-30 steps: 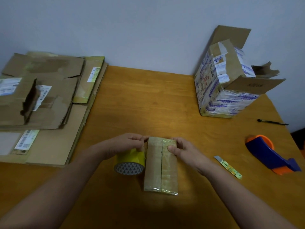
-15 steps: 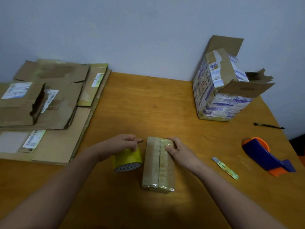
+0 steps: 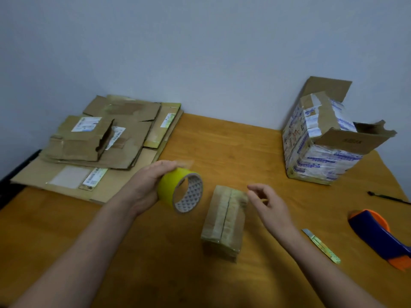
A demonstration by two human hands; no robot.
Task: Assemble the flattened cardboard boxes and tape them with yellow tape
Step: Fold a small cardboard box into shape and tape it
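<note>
A wooden table (image 3: 233, 147) with an orange-brown top runs to a plain pale grey-blue wall (image 3: 200, 52) at 12 o'clock. At 3 o'clock, near the table's edge, lies a thin black pen (image 3: 387, 197). At 4 o'clock rests a blue and orange tape dispenser (image 3: 375, 234), partly cut off by the frame. Just inside it, nearer 5 o'clock, a slim green utility knife (image 3: 321, 245) lies flat, blade pointing to 11 o'clock.

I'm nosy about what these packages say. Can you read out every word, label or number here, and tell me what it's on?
Nothing here reads with certainty.
Blue print on the open box: blurred.
Dark stamp on its flap: blurred.
White labels on the flattened cardboard boxes: too small.
Core of the yellow tape roll: triangle pattern, no words.
Markings on the cutter: too small.
</note>
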